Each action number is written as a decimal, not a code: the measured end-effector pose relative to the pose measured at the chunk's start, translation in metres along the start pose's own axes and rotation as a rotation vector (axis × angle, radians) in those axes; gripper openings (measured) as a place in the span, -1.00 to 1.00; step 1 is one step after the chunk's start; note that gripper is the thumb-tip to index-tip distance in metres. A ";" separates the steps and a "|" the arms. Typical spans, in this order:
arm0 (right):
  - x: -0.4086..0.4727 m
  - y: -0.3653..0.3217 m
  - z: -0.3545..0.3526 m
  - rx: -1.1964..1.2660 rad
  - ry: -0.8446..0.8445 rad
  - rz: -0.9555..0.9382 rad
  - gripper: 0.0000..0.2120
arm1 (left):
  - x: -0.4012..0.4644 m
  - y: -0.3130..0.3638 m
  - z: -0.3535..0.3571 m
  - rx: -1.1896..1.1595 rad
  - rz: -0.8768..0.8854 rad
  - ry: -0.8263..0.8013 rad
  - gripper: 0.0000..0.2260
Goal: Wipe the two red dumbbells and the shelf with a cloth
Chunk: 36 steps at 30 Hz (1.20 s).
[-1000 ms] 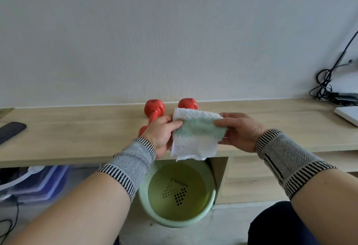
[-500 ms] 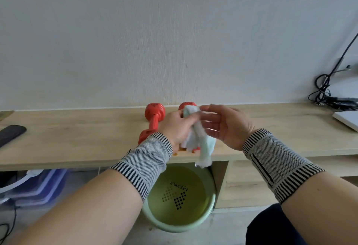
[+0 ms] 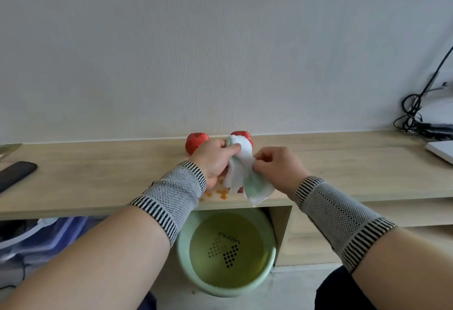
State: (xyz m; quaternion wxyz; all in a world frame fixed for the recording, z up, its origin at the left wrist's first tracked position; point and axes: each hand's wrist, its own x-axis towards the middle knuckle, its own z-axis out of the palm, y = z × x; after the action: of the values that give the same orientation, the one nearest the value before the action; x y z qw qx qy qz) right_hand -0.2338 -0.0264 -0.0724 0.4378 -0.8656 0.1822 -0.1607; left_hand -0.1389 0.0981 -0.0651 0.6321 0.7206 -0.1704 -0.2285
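Two red dumbbells lie side by side on the light wooden shelf (image 3: 98, 175), against the wall. Only the far head of the left dumbbell (image 3: 195, 143) shows; the right dumbbell (image 3: 246, 135) is mostly hidden behind the cloth. A white and pale green cloth (image 3: 241, 175) hangs bunched between both hands above the shelf's front edge. My left hand (image 3: 214, 159) grips its top corner with thumb and fingers. My right hand (image 3: 277, 167) pinches its right side. Small orange crumbs (image 3: 219, 193) lie on the shelf below my left hand.
A pale green bucket (image 3: 182, 255) of yellowish water stands on the floor under the shelf. A dark phone (image 3: 16, 175) lies at the far left. Black cables (image 3: 414, 116) and a white flat device (image 3: 441, 153) sit at the far right.
The cloth, spread flat between both hands a second ago, is now bunched and folded. Both hands have come closer together over the right dumbbell.
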 end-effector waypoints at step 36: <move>0.001 0.003 -0.001 -0.386 0.256 -0.523 -0.89 | -0.004 0.001 -0.015 0.333 -0.044 -0.164 -0.82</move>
State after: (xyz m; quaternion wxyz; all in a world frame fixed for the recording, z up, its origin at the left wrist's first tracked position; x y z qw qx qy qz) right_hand -0.2339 -0.0290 -0.0746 0.1839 -0.9226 0.0346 -0.3374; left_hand -0.1336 0.1123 -0.0619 0.4829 0.7979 -0.2409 -0.2688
